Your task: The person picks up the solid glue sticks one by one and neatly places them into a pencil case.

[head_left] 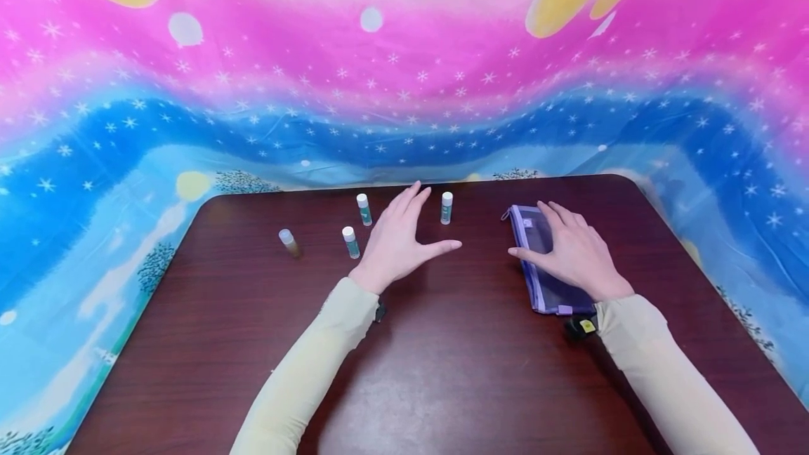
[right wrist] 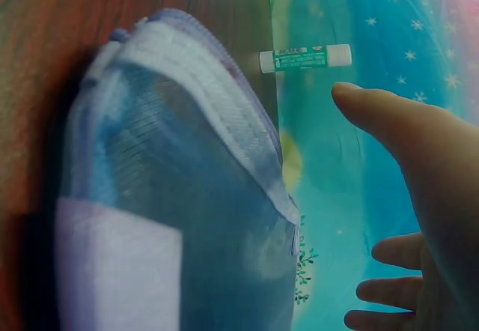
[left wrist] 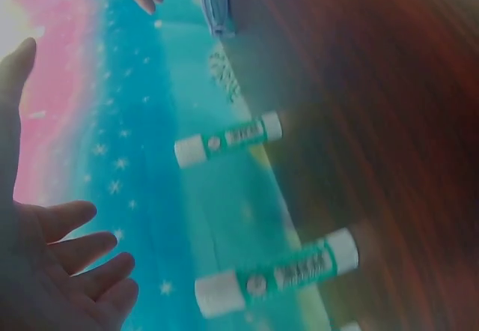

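My left hand hovers over the table with its thumb spread from the fingers, holding nothing. Beside it on the left stand two green glue sticks with white caps, a farther one and a nearer one. Past its fingertips on the right stands another green glue stick, seen also in the right wrist view. Above a purple mesh zipper pouch is my right hand, its thumb apart from loosely bent fingers. In the right wrist view, a gap shows between that hand and the pouch.
A small tube with a pale cap and an amber lower part stands farther left on the dark wooden table. A colourful cloth hangs behind the table's back edge and along its sides.
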Tool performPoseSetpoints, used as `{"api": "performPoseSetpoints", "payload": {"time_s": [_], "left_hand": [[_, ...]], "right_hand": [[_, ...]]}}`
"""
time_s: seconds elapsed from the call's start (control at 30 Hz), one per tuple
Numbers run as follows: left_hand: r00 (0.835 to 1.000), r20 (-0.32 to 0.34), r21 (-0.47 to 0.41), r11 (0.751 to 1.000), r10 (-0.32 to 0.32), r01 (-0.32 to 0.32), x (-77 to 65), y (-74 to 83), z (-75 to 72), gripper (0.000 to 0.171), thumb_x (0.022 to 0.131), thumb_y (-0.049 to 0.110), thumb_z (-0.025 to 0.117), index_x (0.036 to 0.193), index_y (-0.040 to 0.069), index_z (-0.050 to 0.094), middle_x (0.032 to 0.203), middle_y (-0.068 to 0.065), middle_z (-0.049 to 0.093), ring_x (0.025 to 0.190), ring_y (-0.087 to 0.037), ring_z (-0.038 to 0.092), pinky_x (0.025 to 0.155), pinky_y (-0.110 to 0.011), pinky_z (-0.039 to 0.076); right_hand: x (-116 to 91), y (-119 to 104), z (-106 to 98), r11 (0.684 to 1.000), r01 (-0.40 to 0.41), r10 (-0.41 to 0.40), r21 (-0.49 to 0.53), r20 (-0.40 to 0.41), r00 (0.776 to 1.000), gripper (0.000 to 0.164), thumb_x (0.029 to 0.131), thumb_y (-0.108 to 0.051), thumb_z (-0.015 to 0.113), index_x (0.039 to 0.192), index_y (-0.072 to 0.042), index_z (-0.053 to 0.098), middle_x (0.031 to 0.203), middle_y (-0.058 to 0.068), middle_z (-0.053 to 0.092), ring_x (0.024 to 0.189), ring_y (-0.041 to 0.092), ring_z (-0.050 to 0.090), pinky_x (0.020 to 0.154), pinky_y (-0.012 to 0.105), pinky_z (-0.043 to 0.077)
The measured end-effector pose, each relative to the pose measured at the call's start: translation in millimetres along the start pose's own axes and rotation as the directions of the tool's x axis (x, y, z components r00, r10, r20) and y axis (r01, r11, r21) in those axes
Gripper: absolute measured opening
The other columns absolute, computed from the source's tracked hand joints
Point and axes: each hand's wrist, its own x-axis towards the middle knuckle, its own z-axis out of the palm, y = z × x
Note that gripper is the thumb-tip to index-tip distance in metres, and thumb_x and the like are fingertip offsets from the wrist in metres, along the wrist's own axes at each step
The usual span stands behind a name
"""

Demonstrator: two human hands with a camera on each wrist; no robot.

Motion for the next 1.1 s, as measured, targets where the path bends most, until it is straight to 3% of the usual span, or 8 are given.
{"api": "performPoseSetpoints", "payload": {"time_s": [0.13, 0.5, 0.8, 0.97, 1.1], "left_hand": [[1.000, 0.016, -0.058, 0.998, -0.018, 0.019, 5.0, 5.5, 10.5, 0.104, 0.082, 0.078, 0.063, 0.161, 0.017, 0.032, 0.166, 0.000, 0.025, 0.150, -0.022, 0.024, 0.118, -0.051, 0.029], [0.996, 0.049, -0.193, 0.977, -0.078, 0.086, 18.6, 3.4, 33.2, 0.086, 0.093, 0.050, 0.072, 0.159, 0.010, 0.033, 0.161, -0.007, 0.035, 0.146, -0.024, 0.033, 0.116, -0.040, 0.033], [0.978, 0.078, -0.307, 0.928, -0.196, 0.210, 30.2, 0.6, 51.8, 0.080, 0.094, 0.043, 0.073, 0.158, 0.012, 0.035, 0.158, -0.007, 0.040, 0.142, -0.025, 0.041, 0.112, -0.041, 0.039], [0.974, 0.065, -0.307, 0.925, -0.217, 0.226, 35.7, -4.4, 61.8, 0.077, 0.093, 0.036, 0.076, 0.155, 0.010, 0.039, 0.151, -0.009, 0.047, 0.135, -0.024, 0.048, 0.111, -0.038, 0.041], [0.968, 0.052, -0.365, 0.898, -0.246, 0.248, 41.6, -7.1, 67.8, 0.072, 0.093, 0.030, 0.078, 0.152, 0.008, 0.043, 0.144, -0.011, 0.054, 0.127, -0.025, 0.056, 0.107, -0.035, 0.044]], "right_hand": [[-4, 2, -2, 1.000, -0.005, 0.006, -0.011, 0.009, 1.000, 0.114, 0.079, -0.081, 0.063, 0.158, -0.005, 0.033, 0.154, 0.027, 0.037, 0.132, 0.051, 0.040, 0.102, 0.069, 0.037], [-15, -1, -7, 0.999, -0.032, 0.032, -0.013, 0.034, 0.999, 0.112, 0.081, -0.080, 0.063, 0.154, 0.001, 0.037, 0.149, 0.031, 0.040, 0.125, 0.051, 0.042, 0.097, 0.069, 0.041], [-23, -2, -6, 0.999, -0.041, 0.041, -0.006, 0.041, 0.998, 0.110, 0.082, -0.079, 0.062, 0.151, 0.005, 0.040, 0.147, 0.032, 0.043, 0.124, 0.049, 0.043, 0.098, 0.066, 0.042], [-28, -5, -8, 0.998, -0.058, 0.057, 0.008, 0.050, 0.997, 0.107, 0.084, -0.076, 0.063, 0.151, 0.005, 0.040, 0.145, 0.032, 0.045, 0.125, 0.049, 0.044, 0.099, 0.065, 0.042], [-33, -7, -10, 0.997, -0.075, 0.073, 0.021, 0.052, 0.996, 0.103, 0.086, -0.072, 0.065, 0.151, 0.005, 0.041, 0.143, 0.032, 0.047, 0.122, 0.047, 0.046, 0.095, 0.065, 0.045]]}}
